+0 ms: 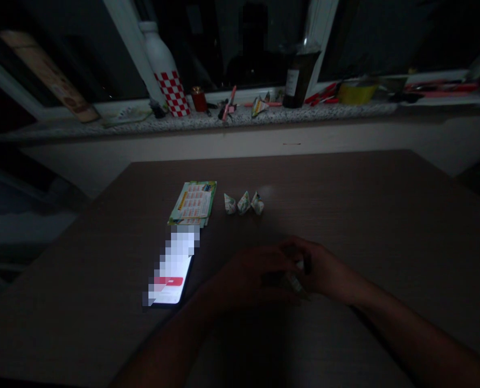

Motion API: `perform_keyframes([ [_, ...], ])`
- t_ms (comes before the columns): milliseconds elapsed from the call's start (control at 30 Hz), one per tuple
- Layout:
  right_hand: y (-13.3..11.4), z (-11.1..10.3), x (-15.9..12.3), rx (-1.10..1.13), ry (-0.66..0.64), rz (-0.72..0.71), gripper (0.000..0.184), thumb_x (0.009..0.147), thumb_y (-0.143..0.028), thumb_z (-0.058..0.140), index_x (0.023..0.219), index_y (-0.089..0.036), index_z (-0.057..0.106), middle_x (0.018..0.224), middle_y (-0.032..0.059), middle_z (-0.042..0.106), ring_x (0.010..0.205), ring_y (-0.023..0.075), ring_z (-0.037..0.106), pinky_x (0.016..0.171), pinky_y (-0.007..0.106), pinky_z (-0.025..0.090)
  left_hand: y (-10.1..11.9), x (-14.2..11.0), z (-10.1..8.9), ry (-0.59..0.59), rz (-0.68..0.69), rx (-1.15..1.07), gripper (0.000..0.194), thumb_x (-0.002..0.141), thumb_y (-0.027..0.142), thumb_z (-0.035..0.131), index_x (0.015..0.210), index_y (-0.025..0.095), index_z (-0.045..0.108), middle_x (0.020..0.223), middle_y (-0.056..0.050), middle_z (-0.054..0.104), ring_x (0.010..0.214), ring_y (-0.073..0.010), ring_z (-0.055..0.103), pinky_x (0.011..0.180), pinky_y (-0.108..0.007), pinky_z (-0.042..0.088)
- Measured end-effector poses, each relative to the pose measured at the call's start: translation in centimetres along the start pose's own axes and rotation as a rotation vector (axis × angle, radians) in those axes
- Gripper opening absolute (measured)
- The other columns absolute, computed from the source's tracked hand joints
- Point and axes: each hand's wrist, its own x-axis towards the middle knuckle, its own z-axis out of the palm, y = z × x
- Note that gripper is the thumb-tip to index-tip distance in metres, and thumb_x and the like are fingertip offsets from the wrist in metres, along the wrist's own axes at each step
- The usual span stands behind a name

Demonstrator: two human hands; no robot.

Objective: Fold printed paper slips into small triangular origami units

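Observation:
Dim light covers the table, where both my hands meet over a small piece of folded paper [295,284]. My left hand [250,275] reaches in from the left with its fingers closed on the paper. From the other side my right hand [322,269] pinches the same piece, its thumb and fingers curled. Much of the paper is hidden by the fingers. Beyond the hands stand three small folded paper pieces in a row: a left one [229,205], a middle one [243,203] and a right one [257,203].
A stack of printed paper sheets [193,203] lies left of the folded pieces. Nearer me is a lit phone [171,291]. On the granite windowsill [248,123] behind the table [336,194] stand a white bottle with red checks [169,86], a dark pouch [298,83] and a yellow roll [356,92].

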Motion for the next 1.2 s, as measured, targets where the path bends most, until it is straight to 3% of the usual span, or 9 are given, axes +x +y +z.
perform_keyframes([
  [100, -0.2, -0.2, -0.1, 0.092, 0.0, 0.022, 0.035, 0.072, -0.015, 0.066, 0.105, -0.019, 0.056, 0.069, -0.0041, 0.063, 0.05, 0.0078, 0.056, 0.042, 0.015, 0.043, -0.3, -0.1, -0.2, 0.041, -0.008, 0.045, 0.027, 0.074, 0.034, 0.072, 0.098, 0.022, 0.068, 0.097, -0.005, 0.068, 0.093, -0.0183, 0.063, 0.082, -0.027, 0.045],
  [167, -0.5, -0.4, -0.1, 0.139, 0.029, -0.033, 0.035, 0.079, -0.023, 0.062, 0.113, -0.021, 0.053, 0.064, -0.0056, 0.061, 0.046, 0.0079, 0.055, 0.042, 0.017, 0.044, -0.4, -0.2, -0.4, 0.105, -0.006, 0.047, 0.024, 0.074, 0.033, 0.072, 0.096, 0.021, 0.068, 0.094, -0.004, 0.069, 0.089, -0.0168, 0.064, 0.081, -0.026, 0.045],
  [300, -1.1, -0.9, -0.5, -0.123, 0.185, -0.296, 0.028, 0.086, -0.027, 0.058, 0.113, -0.022, 0.061, 0.087, 0.0036, 0.072, 0.073, 0.0154, 0.068, 0.062, 0.025, 0.054, -0.6, -0.3, -0.7, 0.248, 0.015, 0.062, 0.02, 0.075, 0.033, 0.071, 0.091, 0.02, 0.068, 0.092, -0.003, 0.07, 0.087, -0.016, 0.064, 0.079, -0.025, 0.046],
  [400, -1.2, -1.3, -0.8, -0.371, 0.157, -0.496, 0.022, 0.082, -0.023, 0.065, 0.104, -0.023, 0.068, 0.1, 0.0064, 0.072, 0.091, 0.0197, 0.068, 0.077, 0.03, 0.055, -0.6, -0.4, -0.9, 0.291, 0.033, 0.067, 0.018, 0.075, 0.031, 0.072, 0.089, 0.02, 0.069, 0.091, -0.004, 0.07, 0.087, -0.017, 0.064, 0.079, -0.027, 0.047],
  [567, -0.8, -1.7, -0.7, -0.441, 0.207, -0.619, 0.02, 0.078, -0.018, 0.069, 0.095, -0.026, 0.073, 0.095, 0.0042, 0.074, 0.085, 0.0187, 0.07, 0.072, 0.028, 0.058, -0.4, -0.7, -1.2, 0.311, 0.05, 0.136, 0.023, 0.07, 0.034, 0.075, 0.089, 0.021, 0.07, 0.093, -0.006, 0.071, 0.089, -0.0195, 0.065, 0.081, -0.031, 0.049],
  [700, -0.9, -1.9, -0.7, -0.414, 0.235, -0.612, 0.016, 0.077, -0.02, 0.07, 0.09, -0.028, 0.076, 0.091, 0.003, 0.076, 0.081, 0.0197, 0.072, 0.07, 0.029, 0.06, 0.0, -0.8, -1.6, 0.326, 0.095, 0.194, 0.018, 0.077, 0.03, 0.07, 0.092, 0.021, 0.07, 0.097, -0.007, 0.07, 0.089, -0.0176, 0.066, 0.08, -0.028, 0.051],
  [900, -1.5, -2.2, -0.8, -0.398, 0.326, -0.564, 0.013, 0.076, -0.021, 0.07, 0.085, -0.029, 0.076, 0.082, 0.0006, 0.077, 0.074, 0.0201, 0.073, 0.065, 0.03, 0.062, 0.2, -0.7, -1.6, 0.349, 0.052, 0.263, 0.014, 0.083, 0.025, 0.062, 0.093, 0.023, 0.072, 0.094, -0.004, 0.073, 0.085, -0.0158, 0.067, 0.077, -0.027, 0.052],
  [1067, -1.4, -1.2, -0.8, -0.314, 0.504, -0.452, 0.01, 0.069, -0.021, 0.076, 0.078, -0.026, 0.075, 0.076, 0.0007, 0.077, 0.065, 0.0194, 0.073, 0.063, 0.029, 0.062, 0.2, -0.3, -0.7, 0.498, -0.064, 0.154, 0.011, 0.079, 0.022, 0.067, 0.089, 0.023, 0.072, 0.088, -0.002, 0.074, 0.082, -0.0155, 0.067, 0.075, -0.026, 0.052],
  [1200, -1.2, -0.1, -0.4, -0.006, 0.569, -0.302, 0.025, 0.065, -0.022, 0.079, 0.089, -0.025, 0.071, 0.079, 0.0015, 0.077, 0.068, 0.0199, 0.074, 0.064, 0.03, 0.063, 0.1, -0.1, 0.3, 0.655, -0.22, 0.012, 0.008, 0.074, 0.021, 0.07, 0.082, 0.022, 0.072, 0.082, -0.001, 0.074, 0.077, -0.0168, 0.067, 0.072, -0.027, 0.052],
])
